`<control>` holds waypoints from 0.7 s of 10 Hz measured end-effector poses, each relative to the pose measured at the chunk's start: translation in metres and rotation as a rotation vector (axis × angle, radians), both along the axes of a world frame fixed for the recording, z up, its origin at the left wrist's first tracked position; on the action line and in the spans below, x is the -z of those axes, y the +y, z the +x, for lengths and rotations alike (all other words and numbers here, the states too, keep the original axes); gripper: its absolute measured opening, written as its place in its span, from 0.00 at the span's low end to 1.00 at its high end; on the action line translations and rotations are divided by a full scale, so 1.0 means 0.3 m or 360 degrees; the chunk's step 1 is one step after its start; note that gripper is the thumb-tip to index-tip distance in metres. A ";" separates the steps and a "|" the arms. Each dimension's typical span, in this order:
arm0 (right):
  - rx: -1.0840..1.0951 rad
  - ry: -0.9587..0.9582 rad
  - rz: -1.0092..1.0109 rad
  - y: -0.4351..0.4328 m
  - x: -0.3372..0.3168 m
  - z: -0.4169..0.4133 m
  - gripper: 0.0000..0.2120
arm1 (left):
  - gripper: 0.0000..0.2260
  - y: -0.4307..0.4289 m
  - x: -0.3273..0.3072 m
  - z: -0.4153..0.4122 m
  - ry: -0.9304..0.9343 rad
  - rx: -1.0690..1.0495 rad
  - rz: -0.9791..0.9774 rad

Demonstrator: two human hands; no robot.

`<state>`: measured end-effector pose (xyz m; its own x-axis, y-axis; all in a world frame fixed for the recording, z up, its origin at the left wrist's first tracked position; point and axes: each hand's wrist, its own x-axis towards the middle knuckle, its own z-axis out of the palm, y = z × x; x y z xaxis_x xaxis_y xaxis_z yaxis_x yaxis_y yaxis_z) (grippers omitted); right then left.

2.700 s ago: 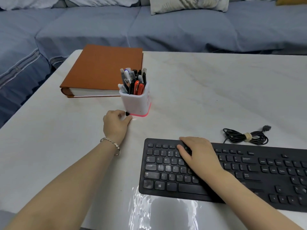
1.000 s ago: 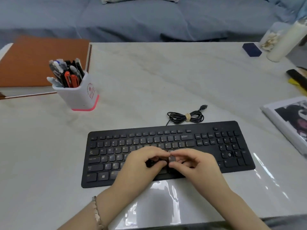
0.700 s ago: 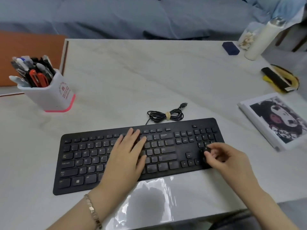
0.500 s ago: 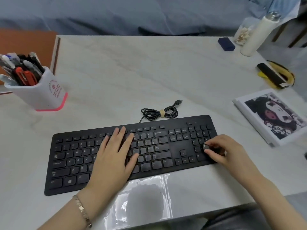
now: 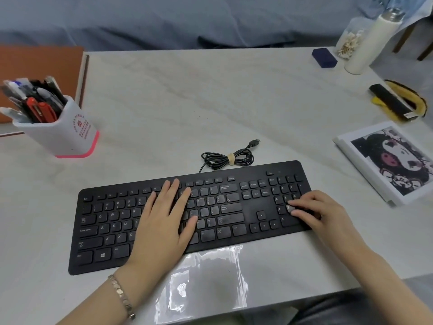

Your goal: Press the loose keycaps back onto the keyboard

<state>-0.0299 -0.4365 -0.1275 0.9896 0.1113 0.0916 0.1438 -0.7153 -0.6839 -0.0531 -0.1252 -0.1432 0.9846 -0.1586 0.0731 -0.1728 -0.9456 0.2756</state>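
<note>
Pale marble table (image 5: pixel 210 102), blue sofa (image 5: pixel 164 19) behind it at 12 o'clock. At 10 o'clock: orange binder (image 5: pixel 35 66), and just in front of it a full pen cup (image 5: pixel 58 134), white with a pink base

Keyboard (image 5: pixel 250 207) at 6 o'clock, slightly skewed, right end farther away. Coiled cable (image 5: pixel 228 158) just behind it, plug lying free. Clear bag (image 5: pixel 206 277) flat on the table, touching the board's near edge

Left hand (image 5: pixel 161 221): flat, fingers straight, resting on the letter keys mid-board. Holds nothing; reads as a brace

Right hand (image 5: pixel 321 212): at the board's 3 o'clock end, over the number pad. Fingers curled, thumb and forefinger pinching the keycap (image 5: pixel 289 208), which sits in the pad's lower rows, below the 5. Legend looks like a 2. Cannot tell whether it is clipped in or only resting on its socket

Step in hand (judgement): seating this cap. Square it to its neighbours, legend upright, before any force. Then release the sides and press straight down on the top centre with one fingertip until it is level with the adjacent keys. Pressing it tilted could strain the clip. Left hand's weight should stop the board sliding on the smooth marble

At 3 o'clock: picture book (image 5: pixel 393 160). At 1 o'clock: blue box (image 5: pixel 324 57), white bottle (image 5: pixel 367 41)
</note>
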 end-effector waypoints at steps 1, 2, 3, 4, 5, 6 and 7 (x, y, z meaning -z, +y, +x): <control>0.0000 -0.0017 0.0000 0.001 0.001 0.000 0.12 | 0.30 0.000 -0.001 0.000 0.0001 0.0000 0.0005; 0.0040 -0.0060 0.0014 0.005 0.018 -0.007 0.13 | 0.30 0.001 -0.001 -0.001 0.0008 0.0000 0.0007; 0.0081 -0.0180 -0.0076 0.006 0.043 -0.023 0.10 | 0.29 0.001 0.000 -0.001 0.0014 0.0002 0.0007; 0.0176 -0.0417 -0.0303 0.033 0.071 -0.056 0.06 | 0.29 0.001 0.002 -0.001 0.0015 -0.0005 0.0004; 0.0191 -0.0589 -0.0564 0.085 0.090 -0.094 0.09 | 0.28 -0.002 0.002 0.000 0.0006 -0.0004 0.0002; 0.0110 -0.0678 -0.0659 0.108 0.094 -0.109 0.13 | 0.25 -0.001 0.005 -0.001 -0.0004 -0.0006 0.0003; 0.0118 -0.0687 -0.0655 0.112 0.107 -0.128 0.17 | 0.27 0.002 0.006 0.000 0.0000 -0.0005 0.0001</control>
<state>-0.0682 -0.4030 -0.1595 0.8789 0.1549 0.4511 0.2865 -0.9276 -0.2396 -0.0530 -0.1246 -0.1451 0.9851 -0.1558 0.0730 -0.1701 -0.9463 0.2750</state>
